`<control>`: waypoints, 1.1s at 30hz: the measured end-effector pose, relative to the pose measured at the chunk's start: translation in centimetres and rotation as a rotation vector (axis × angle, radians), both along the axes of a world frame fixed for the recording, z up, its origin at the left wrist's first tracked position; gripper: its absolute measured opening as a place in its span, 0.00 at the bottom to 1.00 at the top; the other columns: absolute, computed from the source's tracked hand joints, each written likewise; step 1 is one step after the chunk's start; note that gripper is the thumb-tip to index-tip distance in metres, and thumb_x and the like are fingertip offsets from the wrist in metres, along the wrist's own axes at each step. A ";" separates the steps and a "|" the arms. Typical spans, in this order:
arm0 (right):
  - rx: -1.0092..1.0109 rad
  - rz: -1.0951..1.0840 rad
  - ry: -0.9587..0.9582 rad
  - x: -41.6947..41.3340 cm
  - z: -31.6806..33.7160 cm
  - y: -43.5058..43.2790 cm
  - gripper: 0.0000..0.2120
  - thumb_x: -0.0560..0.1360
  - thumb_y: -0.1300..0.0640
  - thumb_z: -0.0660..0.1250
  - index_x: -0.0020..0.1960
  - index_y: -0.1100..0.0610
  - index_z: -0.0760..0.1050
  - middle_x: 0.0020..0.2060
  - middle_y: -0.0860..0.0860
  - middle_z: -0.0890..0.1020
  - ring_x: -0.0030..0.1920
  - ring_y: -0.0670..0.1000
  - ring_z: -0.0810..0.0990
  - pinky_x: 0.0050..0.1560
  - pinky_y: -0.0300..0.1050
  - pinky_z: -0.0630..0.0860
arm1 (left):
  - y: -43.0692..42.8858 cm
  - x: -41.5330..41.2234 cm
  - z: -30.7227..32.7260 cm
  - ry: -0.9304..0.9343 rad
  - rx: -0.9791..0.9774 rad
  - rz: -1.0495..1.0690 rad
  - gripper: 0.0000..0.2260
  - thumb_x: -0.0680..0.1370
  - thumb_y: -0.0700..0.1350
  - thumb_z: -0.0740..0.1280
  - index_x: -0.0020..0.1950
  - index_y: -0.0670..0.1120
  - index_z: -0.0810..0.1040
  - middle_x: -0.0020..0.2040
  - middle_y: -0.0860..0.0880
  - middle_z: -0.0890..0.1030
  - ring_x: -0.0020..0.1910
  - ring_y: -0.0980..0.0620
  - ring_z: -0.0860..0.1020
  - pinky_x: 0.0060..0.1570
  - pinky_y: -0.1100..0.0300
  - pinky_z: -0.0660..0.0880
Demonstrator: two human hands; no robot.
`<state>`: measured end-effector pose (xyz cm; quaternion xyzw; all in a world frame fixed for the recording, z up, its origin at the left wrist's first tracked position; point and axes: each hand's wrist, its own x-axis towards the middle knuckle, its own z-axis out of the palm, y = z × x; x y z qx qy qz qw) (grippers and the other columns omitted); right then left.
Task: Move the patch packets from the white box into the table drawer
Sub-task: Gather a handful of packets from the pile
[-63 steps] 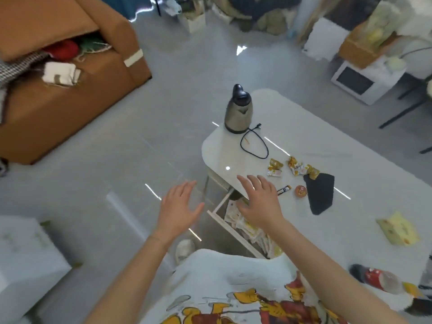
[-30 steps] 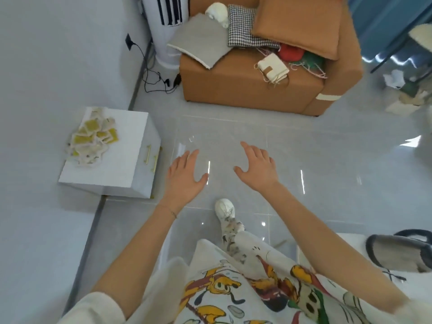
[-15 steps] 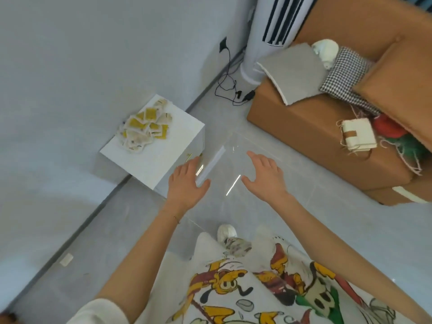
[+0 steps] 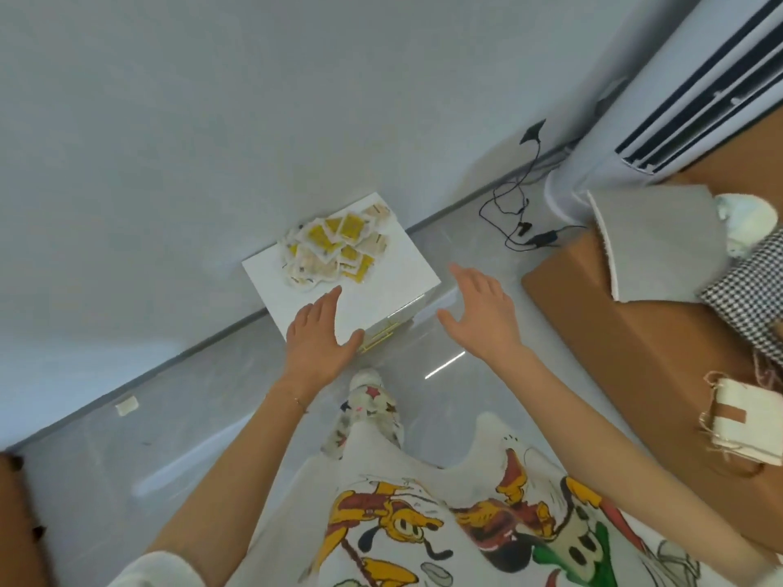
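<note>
Both arms extended forward, forearms bare. The left hand [image 4: 320,338] is palm down, fingers straight and close together, thumb splayed. The right hand [image 4: 481,317] is beside it but apart, fingers extended and relaxed, thumb out.

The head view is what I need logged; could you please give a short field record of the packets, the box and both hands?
box: white box, on the floor by the wall
packets: patch packets heaped on the box's far side
left hand: open, empty, over the box's near edge; contact unclear
right hand: open, empty, right of the box
table drawer: not in view
</note>
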<state>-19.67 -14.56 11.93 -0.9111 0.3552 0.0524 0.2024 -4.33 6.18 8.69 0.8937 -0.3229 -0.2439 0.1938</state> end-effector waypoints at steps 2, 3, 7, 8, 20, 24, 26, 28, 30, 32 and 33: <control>0.003 -0.005 -0.015 2.4 -0.3 -1.8 0.34 0.75 0.44 0.64 0.77 0.49 0.54 0.74 0.53 0.63 0.72 0.56 0.61 0.68 0.54 0.63 | -1.2 2.3 -0.6 0.001 0.005 0.018 0.37 0.72 0.63 0.56 0.79 0.50 0.54 0.76 0.48 0.63 0.74 0.42 0.61 0.72 0.46 0.60; 0.011 -0.003 -0.018 3.4 -0.5 -2.5 0.34 0.75 0.45 0.64 0.77 0.49 0.54 0.74 0.53 0.63 0.72 0.56 0.61 0.68 0.53 0.63 | -1.6 3.3 -0.8 0.009 0.008 0.038 0.37 0.72 0.63 0.57 0.79 0.50 0.53 0.76 0.47 0.63 0.74 0.42 0.62 0.72 0.46 0.60; 0.037 0.032 0.019 6.9 -1.1 -5.2 0.35 0.76 0.45 0.64 0.77 0.49 0.53 0.74 0.54 0.62 0.72 0.56 0.60 0.69 0.54 0.63 | -2.5 5.6 -1.6 0.047 0.007 0.106 0.36 0.75 0.61 0.60 0.79 0.50 0.53 0.76 0.47 0.63 0.74 0.42 0.62 0.72 0.46 0.60; 0.048 0.028 0.028 7.7 -1.4 -5.8 0.35 0.76 0.44 0.64 0.77 0.50 0.53 0.74 0.54 0.62 0.72 0.57 0.60 0.69 0.55 0.63 | -2.7 6.1 -1.8 0.054 0.017 0.117 0.35 0.77 0.60 0.62 0.79 0.50 0.53 0.76 0.48 0.63 0.74 0.42 0.62 0.72 0.46 0.60; 0.142 0.155 0.185 16.8 -8.8 -10.8 0.34 0.77 0.45 0.63 0.77 0.48 0.51 0.76 0.52 0.58 0.74 0.58 0.57 0.68 0.56 0.63 | -7.2 12.3 -9.4 0.208 0.105 0.391 0.35 0.76 0.58 0.66 0.78 0.50 0.54 0.74 0.46 0.66 0.71 0.41 0.65 0.69 0.45 0.63; 0.227 0.228 0.243 21.6 -15.1 -12.1 0.33 0.76 0.47 0.62 0.77 0.47 0.52 0.76 0.51 0.58 0.74 0.57 0.56 0.68 0.56 0.62 | -9.7 15.0 -14.9 0.137 0.228 0.374 0.35 0.77 0.62 0.62 0.79 0.52 0.51 0.77 0.46 0.61 0.73 0.41 0.62 0.70 0.44 0.59; 0.256 0.270 0.233 24.4 -18.8 -12.9 0.34 0.76 0.46 0.63 0.77 0.47 0.52 0.76 0.51 0.58 0.74 0.57 0.57 0.68 0.56 0.63 | -10.6 17.2 -18.4 0.098 0.291 0.353 0.36 0.77 0.65 0.59 0.79 0.54 0.49 0.79 0.46 0.56 0.75 0.42 0.59 0.72 0.43 0.58; 0.286 0.245 0.204 27.2 -22.9 -14.3 0.34 0.75 0.45 0.65 0.77 0.47 0.54 0.75 0.51 0.59 0.74 0.58 0.57 0.67 0.56 0.65 | -11.6 19.4 -22.0 0.098 0.299 0.438 0.36 0.77 0.66 0.59 0.79 0.54 0.49 0.79 0.46 0.55 0.75 0.41 0.59 0.71 0.43 0.60; 0.299 0.205 0.209 29.4 -27.3 -15.8 0.34 0.75 0.44 0.65 0.77 0.46 0.54 0.76 0.50 0.58 0.74 0.58 0.56 0.68 0.58 0.64 | -12.6 20.8 -25.6 0.077 0.284 0.543 0.37 0.76 0.67 0.59 0.79 0.53 0.51 0.78 0.44 0.57 0.74 0.40 0.61 0.68 0.42 0.64; 0.286 0.181 0.219 31.2 -31.5 -17.0 0.35 0.75 0.43 0.64 0.77 0.46 0.53 0.77 0.48 0.56 0.76 0.57 0.52 0.70 0.59 0.61 | -13.4 21.4 -29.1 0.060 0.259 0.633 0.38 0.75 0.68 0.61 0.78 0.51 0.53 0.77 0.44 0.59 0.73 0.40 0.61 0.64 0.41 0.67; 0.267 0.175 0.218 31.9 -33.5 -17.5 0.35 0.75 0.42 0.64 0.77 0.46 0.52 0.78 0.48 0.54 0.76 0.57 0.51 0.71 0.59 0.60 | -13.8 21.5 -30.6 0.057 0.247 0.681 0.39 0.74 0.68 0.61 0.78 0.51 0.54 0.77 0.44 0.60 0.73 0.40 0.60 0.63 0.41 0.68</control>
